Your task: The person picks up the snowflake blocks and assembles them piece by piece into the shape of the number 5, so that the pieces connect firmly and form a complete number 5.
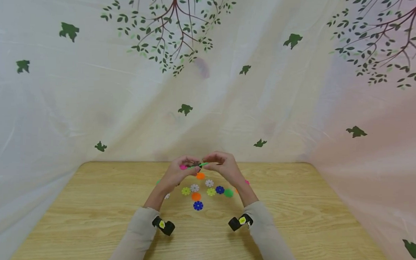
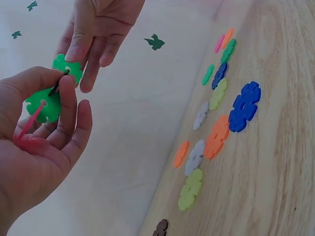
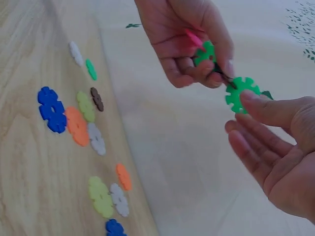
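Observation:
Above the far part of the table, both hands work on a small chain of slotted plastic flower discs. My left hand [image 1: 173,175] holds the part with a pink disc [image 2: 30,123], a green disc [image 2: 51,112] and a dark disc [image 2: 58,84] seen nearly edge-on. Between thumb and fingers, my right hand [image 1: 226,169] pinches another green disc [image 3: 237,101], whose edge meets the dark disc. Whether their slots are fully pushed together, I cannot tell. The right hand's other fingers stretch out loosely below the disc in the right wrist view.
Loose discs lie flat on the wooden table [image 1: 281,209] beneath the hands, among them a blue disc [image 1: 198,205], an orange disc [image 1: 196,196], a yellow-green disc [image 1: 186,191] and a brown disc [image 3: 97,99]. A printed curtain [image 1: 143,116] hangs behind the table's far edge.

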The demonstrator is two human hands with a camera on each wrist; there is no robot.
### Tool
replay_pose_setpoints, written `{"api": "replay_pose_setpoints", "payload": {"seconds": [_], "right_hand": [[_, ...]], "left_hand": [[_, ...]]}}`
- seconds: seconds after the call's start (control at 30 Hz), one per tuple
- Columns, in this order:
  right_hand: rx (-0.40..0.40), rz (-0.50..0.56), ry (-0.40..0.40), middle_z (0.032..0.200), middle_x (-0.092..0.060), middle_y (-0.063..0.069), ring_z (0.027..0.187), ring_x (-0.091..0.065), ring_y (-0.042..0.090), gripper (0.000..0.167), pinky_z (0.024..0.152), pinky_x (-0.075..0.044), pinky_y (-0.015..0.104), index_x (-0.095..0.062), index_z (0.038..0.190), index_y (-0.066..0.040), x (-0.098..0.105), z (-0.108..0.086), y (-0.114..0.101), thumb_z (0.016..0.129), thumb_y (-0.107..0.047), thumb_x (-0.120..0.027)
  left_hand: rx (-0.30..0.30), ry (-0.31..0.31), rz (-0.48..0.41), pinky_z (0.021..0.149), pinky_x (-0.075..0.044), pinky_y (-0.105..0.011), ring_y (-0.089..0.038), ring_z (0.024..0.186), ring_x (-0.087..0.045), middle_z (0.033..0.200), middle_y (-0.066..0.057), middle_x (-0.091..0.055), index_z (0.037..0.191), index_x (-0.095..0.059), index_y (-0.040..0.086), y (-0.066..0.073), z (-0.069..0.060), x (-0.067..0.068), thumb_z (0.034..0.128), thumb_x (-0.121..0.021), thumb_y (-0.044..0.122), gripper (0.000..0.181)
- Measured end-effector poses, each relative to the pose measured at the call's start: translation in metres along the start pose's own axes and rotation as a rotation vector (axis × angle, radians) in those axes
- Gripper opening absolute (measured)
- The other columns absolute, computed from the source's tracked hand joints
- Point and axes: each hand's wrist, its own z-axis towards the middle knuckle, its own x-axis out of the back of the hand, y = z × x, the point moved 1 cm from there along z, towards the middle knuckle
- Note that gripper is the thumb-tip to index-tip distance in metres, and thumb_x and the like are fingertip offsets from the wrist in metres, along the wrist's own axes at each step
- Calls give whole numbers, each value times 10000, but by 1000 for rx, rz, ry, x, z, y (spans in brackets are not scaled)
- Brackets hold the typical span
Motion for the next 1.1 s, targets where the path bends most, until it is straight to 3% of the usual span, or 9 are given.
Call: {"api": "replay_pose_setpoints", "payload": {"seconds": [0.1, 0.23, 0.4, 0.6, 0.9, 1.1], "right_hand": [[-43, -49, -32, 1224, -707, 195, 1125, -689, 288, 299, 930, -597, 377, -708, 1212, -32, 7, 1, -2, 922, -85, -751], [-107, -127, -113, 1194, -717, 185, 1078, -694, 282, 310, 916, -600, 375, -697, 1224, -14, 20, 2, 0, 924, -79, -746], [-126, -286, -283, 1123, -721, 236, 977, -709, 221, 260, 864, -610, 335, -706, 1166, 5, 39, -1, 2, 929, -96, -744], [-103, -395, -436, 1054, -708, 289, 902, -681, 200, 229, 818, -599, 279, -698, 1112, 62, 64, -9, 13, 904, -20, -745], [-90, -536, -481, 922, -722, 171, 805, -636, 132, 185, 718, -550, 223, -715, 1038, 71, 92, -25, 40, 862, 34, -760], [-69, -578, -471, 981, -739, 125, 858, -645, 169, 244, 772, -551, 246, -741, 1056, 27, 96, -38, 54, 817, 46, -786]], "left_hand": [[15, 21, 30, 979, -562, -532, -198, 928, -712, 1147, -175, -700, 1258, -617, -4, 2, -1, 3, 984, -670, 116, 303], [28, 37, 47, 981, -565, -510, -304, 978, -697, 1134, -176, -691, 1256, -612, 5, 2, -1, 3, 986, -656, 105, 292], [31, 37, 38, 1017, -523, -585, -207, 938, -701, 1133, -159, -692, 1259, -608, -3, 0, -1, 4, 980, -656, 90, 299], [22, 26, 28, 1018, -510, -614, -141, 896, -688, 1076, -104, -683, 1263, -610, -28, -2, -2, 6, 975, -655, 62, 305], [24, 8, 21, 1017, -499, -634, -143, 901, -694, 1090, -112, -691, 1258, -612, -18, -4, 1, 8, 976, -660, 76, 301], [32, 4, 30, 996, -544, -564, -144, 906, -693, 1129, -167, -688, 1280, -601, -42, -4, 2, 9, 976, -660, 81, 334]]}}
